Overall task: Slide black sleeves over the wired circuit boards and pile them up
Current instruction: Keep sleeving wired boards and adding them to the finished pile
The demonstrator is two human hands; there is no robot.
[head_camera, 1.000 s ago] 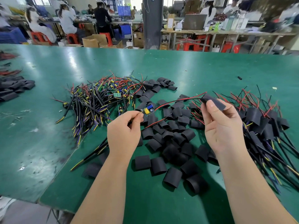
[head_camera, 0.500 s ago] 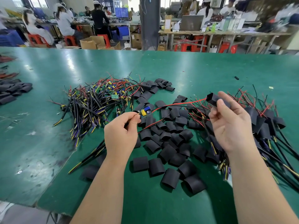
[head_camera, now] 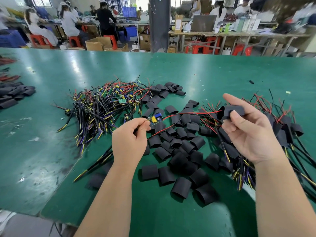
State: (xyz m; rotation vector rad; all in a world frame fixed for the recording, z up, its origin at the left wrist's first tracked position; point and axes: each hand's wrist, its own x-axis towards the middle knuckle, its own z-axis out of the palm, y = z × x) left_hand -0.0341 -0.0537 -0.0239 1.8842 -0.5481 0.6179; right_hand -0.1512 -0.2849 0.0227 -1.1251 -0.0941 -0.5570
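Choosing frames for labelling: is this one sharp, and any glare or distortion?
Head view: left hand, right hand, board and sleeve are sharp; background workers are blurred, worst in the right corner; pale glare streaks lie on the table's left half; edges look wide-angle stretched.

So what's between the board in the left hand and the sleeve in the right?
Head view: a red wire runs from the board to the held sleeve, with loose black sleeves on the green table below.
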